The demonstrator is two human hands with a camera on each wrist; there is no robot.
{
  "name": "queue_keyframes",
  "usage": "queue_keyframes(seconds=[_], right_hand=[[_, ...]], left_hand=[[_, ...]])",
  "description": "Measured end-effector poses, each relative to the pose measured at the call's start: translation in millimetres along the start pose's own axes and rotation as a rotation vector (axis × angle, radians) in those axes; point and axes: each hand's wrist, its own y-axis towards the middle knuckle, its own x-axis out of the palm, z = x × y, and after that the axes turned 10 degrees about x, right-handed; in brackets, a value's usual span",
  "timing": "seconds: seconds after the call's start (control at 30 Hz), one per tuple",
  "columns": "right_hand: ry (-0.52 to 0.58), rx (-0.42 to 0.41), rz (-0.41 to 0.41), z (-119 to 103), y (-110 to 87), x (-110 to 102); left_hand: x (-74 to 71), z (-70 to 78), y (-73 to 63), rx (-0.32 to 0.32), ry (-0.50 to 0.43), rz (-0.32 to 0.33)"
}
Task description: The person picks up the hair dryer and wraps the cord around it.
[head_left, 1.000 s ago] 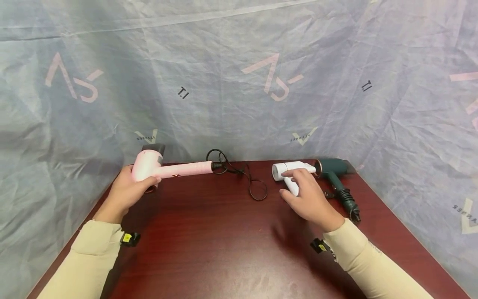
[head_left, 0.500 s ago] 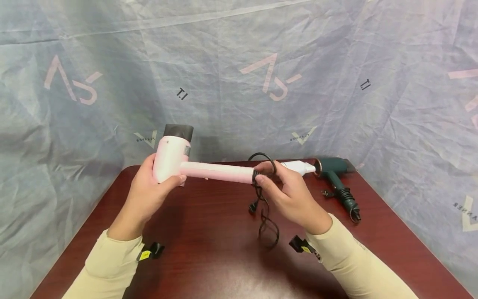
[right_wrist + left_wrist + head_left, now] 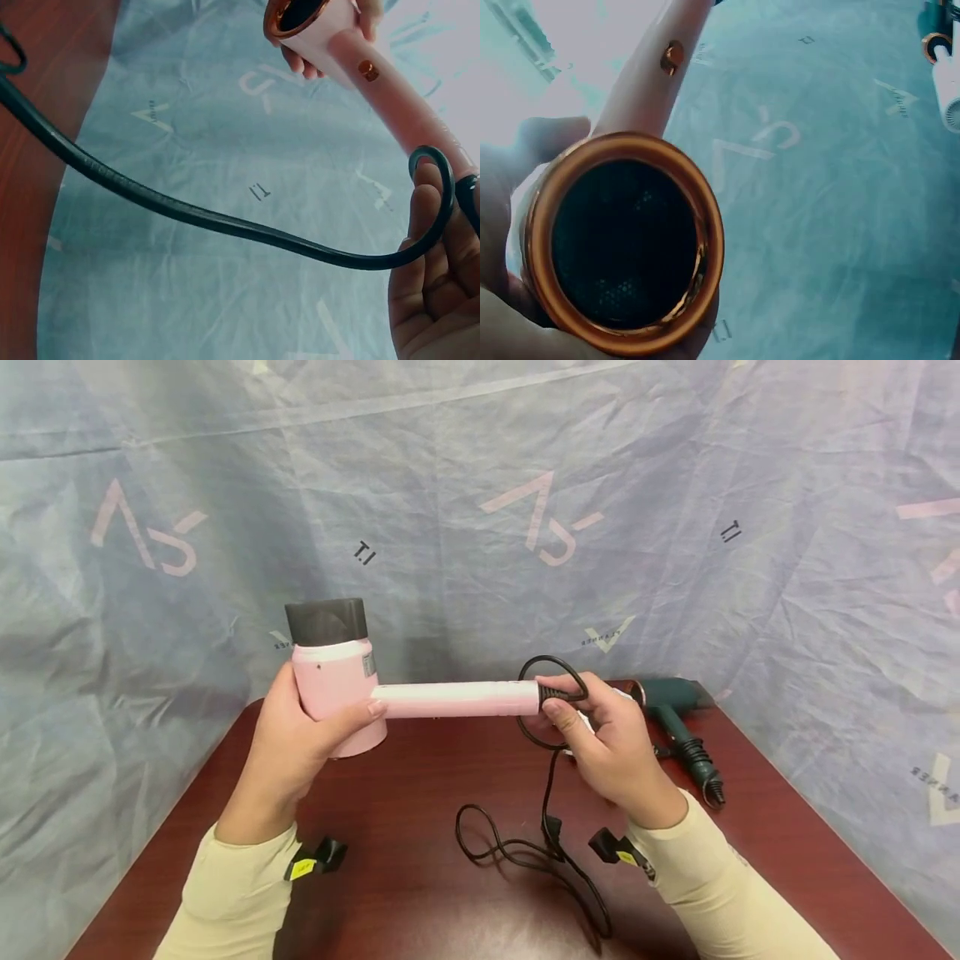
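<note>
A pink hair dryer (image 3: 333,681) with a dark nozzle (image 3: 327,622) is held up over the table, its handle pointing right. My left hand (image 3: 288,735) grips the barrel, thumb across it near the handle. In the left wrist view, the copper-rimmed air intake (image 3: 626,240) faces the camera. At the handle's end, my right hand (image 3: 611,743) pinches the base of the black cord (image 3: 551,777) between thumb and fingers. The cord loops by the fingers, then hangs down and coils on the table, with its plug (image 3: 552,828) among the coils.
A dark green hair dryer (image 3: 675,718) lies at the back right of the red-brown table (image 3: 390,877), its cord wound round the handle. A white hair dryer (image 3: 946,86) is mostly hidden behind my right hand in the head view. Grey printed cloth (image 3: 442,543) surrounds the table.
My left hand has lifted the pink hair dryer and brought it nearer. My right hand has moved from over the white dryer to the pink dryer's cord end. The cord has slid forward across the table.
</note>
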Motion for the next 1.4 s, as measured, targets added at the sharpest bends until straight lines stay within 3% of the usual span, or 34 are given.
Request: queue_keyframes(seconds=[0.17, 0.3, 0.47, 0.57, 0.73, 0.93, 1.03, 1.17, 1.27, 1.4], right_hand=[[0.029, 0.011, 0.047, 0, -0.5, -3], [0.018, -0.012, 0.124, 2, 0.6, -6], [0.072, -0.029, 0.185, 1, 2.0, -11], [0.127, -0.016, 0.185, 1, 2.5, -12], [0.215, -0.002, 0.199, -1, 2.3, -10], [0.224, -0.003, 0.206, 0, 1.0, -10], [0.283, -0.012, 0.156, 0, 1.4, -10], [0.272, 0.056, -0.006, 0, 0.8, -4], [0.098, 0.085, -0.127, 2, -0.9, 4], [-0.093, 0.007, -0.201, 7, -2.9, 15]], left_hand=[[4.2, 11.2, 4.7, 0.088, -0.024, -0.009], [3.2, 20.0, 6.4, 0.148, -0.045, -0.101], [3.9, 26.3, 7.1, 0.183, 0.011, -0.206], [6.4, 26.8, 5.1, 0.181, 0.011, -0.173], [16.1, 21.0, 3.2, 0.161, -0.054, -0.054], [24.2, 12.1, 4.9, 0.231, -0.017, -0.03], [26.4, 10.3, 3.8, 0.242, -0.015, 0.017], [29.8, 9.4, 2.6, 0.256, -0.095, 0.079], [31.0, 10.0, 1.9, 0.278, -0.159, 0.108], [30.1, 10.9, 1.8, 0.319, -0.225, 0.152]])
